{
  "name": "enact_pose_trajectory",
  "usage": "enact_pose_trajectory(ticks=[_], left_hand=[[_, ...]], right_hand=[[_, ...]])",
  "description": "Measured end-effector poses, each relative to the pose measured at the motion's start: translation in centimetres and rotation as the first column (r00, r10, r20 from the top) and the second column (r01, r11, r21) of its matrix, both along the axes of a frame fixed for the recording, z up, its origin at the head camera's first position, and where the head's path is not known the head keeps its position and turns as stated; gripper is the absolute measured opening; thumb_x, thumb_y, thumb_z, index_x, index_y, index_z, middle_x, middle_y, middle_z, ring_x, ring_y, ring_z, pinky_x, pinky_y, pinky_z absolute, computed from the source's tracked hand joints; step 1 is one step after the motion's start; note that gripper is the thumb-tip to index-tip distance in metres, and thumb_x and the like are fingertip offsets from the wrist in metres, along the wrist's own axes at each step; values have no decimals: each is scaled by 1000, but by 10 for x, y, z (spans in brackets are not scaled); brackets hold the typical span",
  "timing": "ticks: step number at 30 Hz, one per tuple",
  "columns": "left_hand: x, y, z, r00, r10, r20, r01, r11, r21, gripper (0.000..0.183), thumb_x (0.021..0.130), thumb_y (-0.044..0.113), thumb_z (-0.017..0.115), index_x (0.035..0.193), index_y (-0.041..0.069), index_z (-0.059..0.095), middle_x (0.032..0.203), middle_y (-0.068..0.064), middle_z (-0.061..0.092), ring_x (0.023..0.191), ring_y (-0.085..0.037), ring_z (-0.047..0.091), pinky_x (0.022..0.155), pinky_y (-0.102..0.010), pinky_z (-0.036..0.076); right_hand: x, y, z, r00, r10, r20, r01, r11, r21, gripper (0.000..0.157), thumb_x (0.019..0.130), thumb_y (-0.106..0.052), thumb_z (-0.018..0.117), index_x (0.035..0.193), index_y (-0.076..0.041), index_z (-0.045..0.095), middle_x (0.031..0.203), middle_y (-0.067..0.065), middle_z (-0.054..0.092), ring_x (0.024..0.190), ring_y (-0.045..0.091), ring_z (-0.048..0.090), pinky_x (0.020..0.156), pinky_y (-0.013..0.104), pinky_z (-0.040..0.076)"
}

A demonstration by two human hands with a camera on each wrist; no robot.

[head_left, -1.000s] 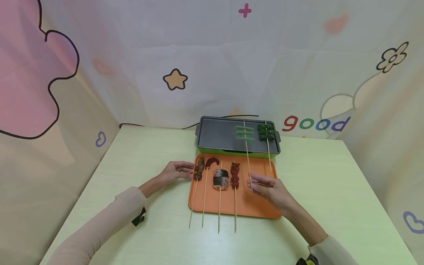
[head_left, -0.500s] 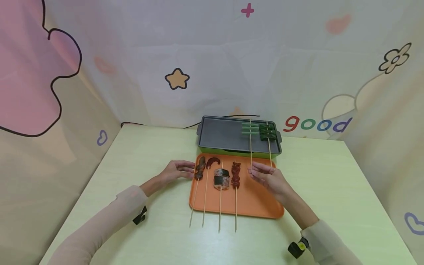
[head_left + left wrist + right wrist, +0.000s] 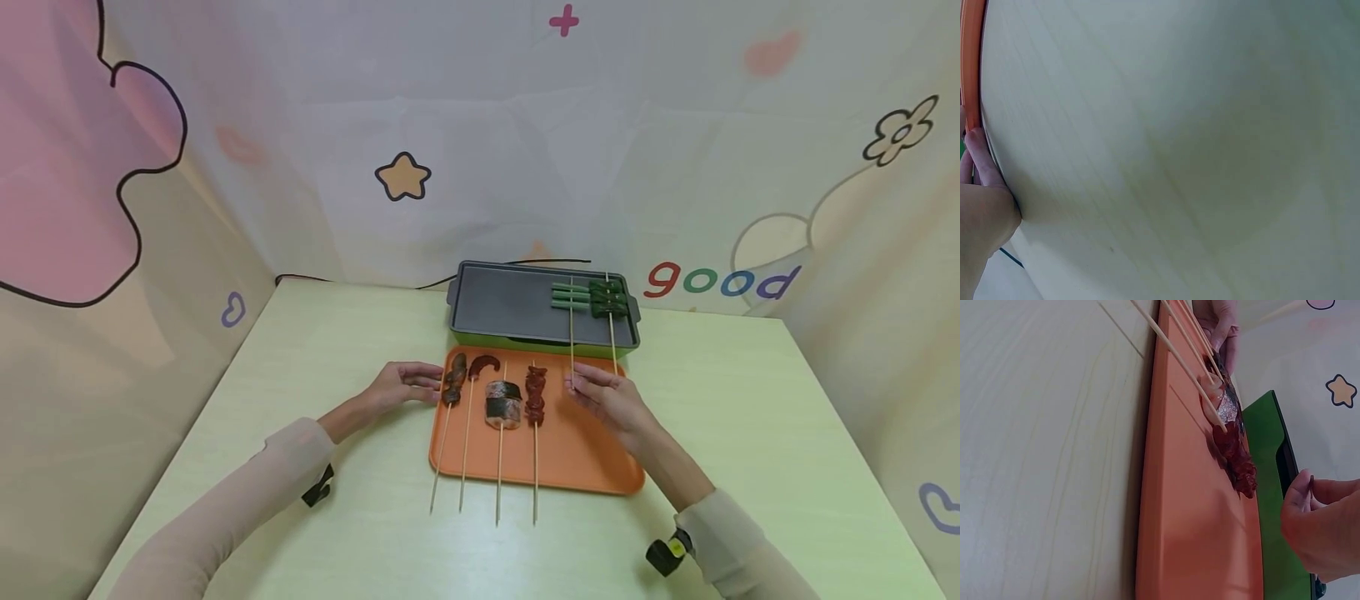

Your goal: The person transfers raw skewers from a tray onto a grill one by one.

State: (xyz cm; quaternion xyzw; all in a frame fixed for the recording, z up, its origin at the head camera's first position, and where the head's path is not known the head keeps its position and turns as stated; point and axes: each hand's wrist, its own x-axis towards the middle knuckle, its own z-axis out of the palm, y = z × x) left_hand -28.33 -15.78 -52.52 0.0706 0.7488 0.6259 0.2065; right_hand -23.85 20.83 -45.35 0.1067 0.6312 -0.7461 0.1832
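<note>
In the head view my right hand (image 3: 609, 404) pinches the lower end of a bamboo skewer threaded with light green stick-like vegetable pieces (image 3: 562, 297). Those pieces lie over a dark grill plate (image 3: 495, 304), left of a skewer of dark green leafy pieces (image 3: 607, 298). With fingers extended, my left hand (image 3: 397, 387) touches the left edge of an orange tray (image 3: 577, 467). On the tray are a brown meat skewer (image 3: 454, 382), a curled dark red skewer (image 3: 483, 365), a black-and-pale wrapped skewer (image 3: 502, 406) and a red meat skewer (image 3: 535, 392).
The grill's green base (image 3: 1272, 481) stands directly behind the tray. Skewer sticks overhang the tray's front edge onto the pale wooden table (image 3: 360, 533). A printed cloth (image 3: 480, 183) hangs behind and at both sides.
My right hand has moved forward and slightly right, taking its green vegetable skewer close beside the leafy one and lower over the grill plate. My left hand stays at the tray's edge.
</note>
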Motion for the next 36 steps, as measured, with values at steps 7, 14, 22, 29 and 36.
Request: enact_pose_trajectory(ticks=[7, 14, 22, 29, 36], left_hand=[[-1, 1, 2, 1000, 3, -3, -3, 1000, -7, 48, 91, 0, 74, 137, -5, 61, 125, -19, 72, 98, -7, 71, 89, -21, 59], [-2, 1, 2, 1000, 6, 2, -6, 1000, 0, 49, 90, -1, 74, 137, -6, 61, 125, -20, 72, 96, -6, 71, 88, -21, 59], [-2, 1, -2, 1000, -4, -6, 4, 1000, -2, 49, 90, 1, 74, 137, -6, 60, 126, -19, 72, 97, -6, 70, 89, -20, 59], [-2, 1, -3, 1000, 3, -2, -3, 1000, -1, 50, 89, 0, 74, 137, -6, 60, 124, -19, 72, 96, -6, 71, 89, -20, 58], [-2, 0, -4, 1000, -12, 9, 12, 998, 58, 50, 90, -5, 72, 138, -9, 58, 120, -17, 74, 95, -4, 71, 87, -24, 61]], right_hand=[[-1, 3, 1, 1000, 2, -1, -2, 1000, 15, 52, 106, -3, 51, 155, 7, 35, 94, -12, 73, 98, 4, 71, 102, 25, 55], [2, 10, -3, 999, 48, -11, -47, 998, 44, 53, 107, -10, 52, 154, 8, 36, 109, -4, 74, 104, 6, 70, 106, 26, 53], [28, 27, -10, 986, 166, -32, -162, 981, 107, 53, 108, -14, 52, 153, 10, 37, 127, 5, 72, 111, 9, 70, 108, 29, 52], [56, 38, -10, 967, 255, -13, -254, 966, 51, 54, 106, -15, 57, 148, 15, 41, 121, 2, 75, 108, 10, 72, 100, 25, 56], [81, 42, -13, 930, 366, -44, -367, 930, -8, 52, 105, -13, 57, 143, 19, 43, 118, 4, 76, 108, 12, 73, 98, 26, 58]])
